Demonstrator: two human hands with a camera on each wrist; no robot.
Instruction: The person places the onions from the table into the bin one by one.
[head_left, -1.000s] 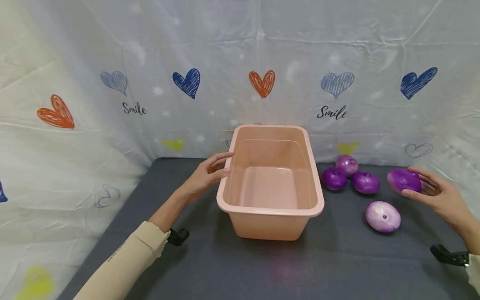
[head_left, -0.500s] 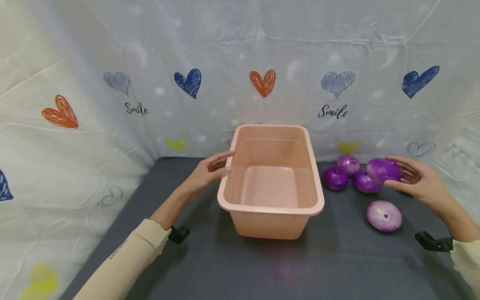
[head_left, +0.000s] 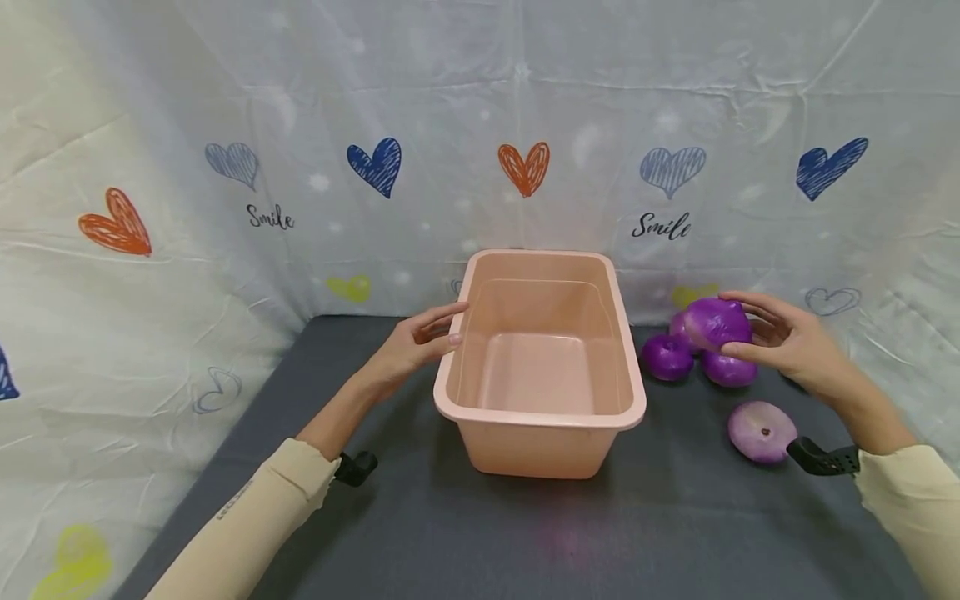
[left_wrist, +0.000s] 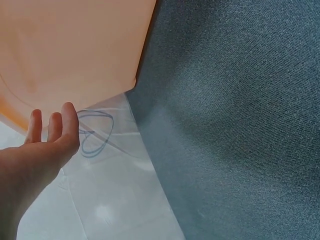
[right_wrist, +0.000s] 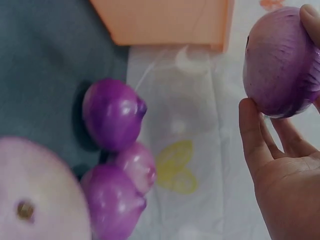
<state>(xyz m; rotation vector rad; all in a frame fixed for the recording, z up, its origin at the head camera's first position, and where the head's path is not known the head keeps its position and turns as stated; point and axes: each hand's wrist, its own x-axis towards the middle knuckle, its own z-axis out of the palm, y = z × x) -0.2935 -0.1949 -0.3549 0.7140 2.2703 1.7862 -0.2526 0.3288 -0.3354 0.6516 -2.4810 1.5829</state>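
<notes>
In the head view my right hand (head_left: 798, 346) grips a purple onion (head_left: 714, 323) between thumb and fingers, raised above the table. The right wrist view shows this held onion (right_wrist: 282, 65) from its paler side, with the fingertips against it. Below it sit a dark purple onion (head_left: 666, 358) and another purple onion (head_left: 729, 370); a pinker one (right_wrist: 136, 166) behind them is mostly hidden in the head view. A pale onion (head_left: 762, 432) lies nearer the front. My left hand (head_left: 408, 350) touches the left rim of a peach plastic basin (head_left: 540, 420) with fairly straight fingers.
The basin stands on a dark grey cloth-covered table (head_left: 525, 533), its inside bare. A white curtain (head_left: 585, 108) printed with hearts hangs right behind the basin and onions, and another stretch runs along the left side.
My right hand has carried the held onion leftward and slightly up, from the right of the cluster to over it. The left hand and the basin have stayed in place.
</notes>
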